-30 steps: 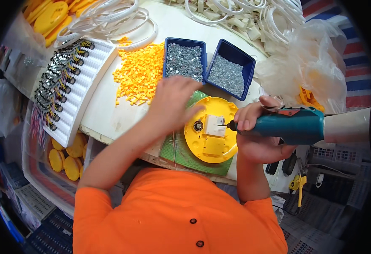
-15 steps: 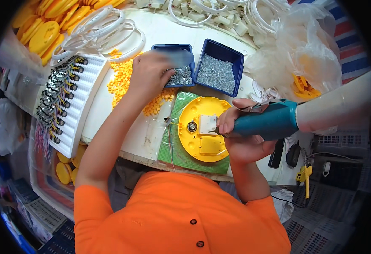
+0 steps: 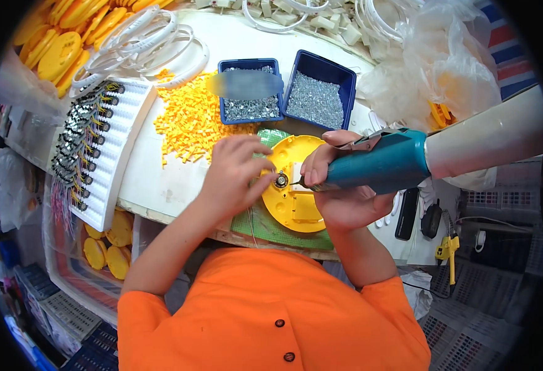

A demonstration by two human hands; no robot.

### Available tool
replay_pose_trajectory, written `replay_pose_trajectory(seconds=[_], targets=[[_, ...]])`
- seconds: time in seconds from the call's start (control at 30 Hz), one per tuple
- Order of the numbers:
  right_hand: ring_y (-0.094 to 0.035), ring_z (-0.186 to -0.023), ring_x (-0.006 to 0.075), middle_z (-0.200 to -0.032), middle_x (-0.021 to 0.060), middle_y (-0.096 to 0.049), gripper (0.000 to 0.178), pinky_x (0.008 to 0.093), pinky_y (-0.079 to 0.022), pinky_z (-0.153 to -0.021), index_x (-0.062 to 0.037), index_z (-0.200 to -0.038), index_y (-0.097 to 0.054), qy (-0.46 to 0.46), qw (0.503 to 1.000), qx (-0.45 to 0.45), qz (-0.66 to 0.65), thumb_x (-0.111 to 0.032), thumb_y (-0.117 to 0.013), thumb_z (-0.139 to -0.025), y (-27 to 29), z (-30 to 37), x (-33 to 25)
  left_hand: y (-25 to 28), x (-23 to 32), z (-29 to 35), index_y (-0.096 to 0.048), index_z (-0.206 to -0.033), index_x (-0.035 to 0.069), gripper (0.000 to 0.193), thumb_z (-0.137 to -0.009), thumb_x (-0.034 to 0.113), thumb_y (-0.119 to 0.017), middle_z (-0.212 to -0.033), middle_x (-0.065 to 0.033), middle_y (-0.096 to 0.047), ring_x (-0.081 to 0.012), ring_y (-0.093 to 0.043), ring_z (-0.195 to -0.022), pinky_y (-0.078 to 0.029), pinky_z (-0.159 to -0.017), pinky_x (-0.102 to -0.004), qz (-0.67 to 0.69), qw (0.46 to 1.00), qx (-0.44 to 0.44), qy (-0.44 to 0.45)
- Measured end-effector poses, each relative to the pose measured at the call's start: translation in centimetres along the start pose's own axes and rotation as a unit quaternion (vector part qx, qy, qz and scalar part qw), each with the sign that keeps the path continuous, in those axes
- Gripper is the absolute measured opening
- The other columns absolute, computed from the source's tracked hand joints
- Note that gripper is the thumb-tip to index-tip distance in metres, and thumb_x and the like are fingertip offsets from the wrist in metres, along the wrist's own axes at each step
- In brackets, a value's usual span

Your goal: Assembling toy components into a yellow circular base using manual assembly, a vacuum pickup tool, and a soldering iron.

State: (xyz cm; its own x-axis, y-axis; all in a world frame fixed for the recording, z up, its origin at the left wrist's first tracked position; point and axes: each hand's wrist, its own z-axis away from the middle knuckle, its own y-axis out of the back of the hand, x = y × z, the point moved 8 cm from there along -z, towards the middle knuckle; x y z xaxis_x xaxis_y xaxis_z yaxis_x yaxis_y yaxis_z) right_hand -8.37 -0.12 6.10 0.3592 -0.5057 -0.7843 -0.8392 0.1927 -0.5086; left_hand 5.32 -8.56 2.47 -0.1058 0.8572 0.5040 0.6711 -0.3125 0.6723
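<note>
A round yellow plastic housing (image 3: 277, 210) lies on a green mat (image 3: 253, 230) at the table's front edge. Set into its left half is a small round black-and-silver part (image 3: 280, 180), and a white box-shaped piece sits in the middle. My right hand (image 3: 345, 191) is wrapped round a teal electric screwdriver (image 3: 376, 164), its thin bit pointing left over the housing, close to the round part. My left hand (image 3: 237, 173) is at the housing's left rim, thumb and fingers curled toward the round part. Whatever its fingertips hold is too small to make out.
Two blue bins (image 3: 251, 110) of small metal pieces stand behind the housing. Loose yellow pieces (image 3: 188, 117) are heaped left of them. A white foam tray (image 3: 126, 148) with wired parts lies farther left, white rings (image 3: 154, 46) behind it. Plastic bags (image 3: 435, 68) crowd the right.
My left hand has come back from the left blue bin to the housing's left rim. The screwdriver has shifted left, bringing its bit nearer the round part.
</note>
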Motion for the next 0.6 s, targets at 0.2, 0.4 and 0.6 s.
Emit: replay_pose_trajectory(seconds=[0.2, 0.4, 0.6], targets=[[-0.061, -0.084, 0.0202, -0.096, 0.0156, -0.065, 0.103, 0.0327, -0.049, -0.079, 0.0116, -0.136, -0.048, -0.030, 0.993, -0.064, -0.092, -0.077, -0.051, -0.084, -2.0, 0.4, 0.5, -1.5, 1.2, 2.5, -0.071, -0.091, 0.013, 0.016, -0.079, 0.019, -0.081, -0.110, -0.0014, -0.068, -0.0273, -0.060, -0.118, -0.040, -0.100, -0.0473, 0.030, 0.999, -0.015, 0.011], [-0.059, -0.075, 0.0215, -0.083, 0.0120, -0.062, 0.101, 0.0365, -0.048, -0.078, 0.0041, -0.136, -0.049, -0.049, 0.998, -0.036, -0.020, -0.082, -0.045, -0.084, -1.9, 1.0, 1.1, -1.5, 1.4, 2.7, -0.071, -0.091, 0.013, 0.017, -0.079, 0.020, -0.081, -0.109, -0.0007, -0.067, -0.0266, -0.060, -0.118, -0.040, -0.100, -0.0471, 0.042, 0.999, 0.001, 0.015], [-0.059, -0.075, 0.0211, -0.082, 0.0118, -0.062, 0.100, 0.0372, -0.048, -0.078, 0.0028, -0.135, -0.050, -0.038, 0.998, -0.035, -0.022, -0.082, -0.045, -0.083, -2.0, 0.9, 1.0, -1.5, 1.5, 2.8, -0.070, -0.091, 0.013, 0.017, -0.079, 0.020, -0.081, -0.110, -0.0009, -0.067, -0.0269, -0.059, -0.118, -0.039, -0.101, -0.0470, 0.045, 0.999, 0.008, 0.016]])
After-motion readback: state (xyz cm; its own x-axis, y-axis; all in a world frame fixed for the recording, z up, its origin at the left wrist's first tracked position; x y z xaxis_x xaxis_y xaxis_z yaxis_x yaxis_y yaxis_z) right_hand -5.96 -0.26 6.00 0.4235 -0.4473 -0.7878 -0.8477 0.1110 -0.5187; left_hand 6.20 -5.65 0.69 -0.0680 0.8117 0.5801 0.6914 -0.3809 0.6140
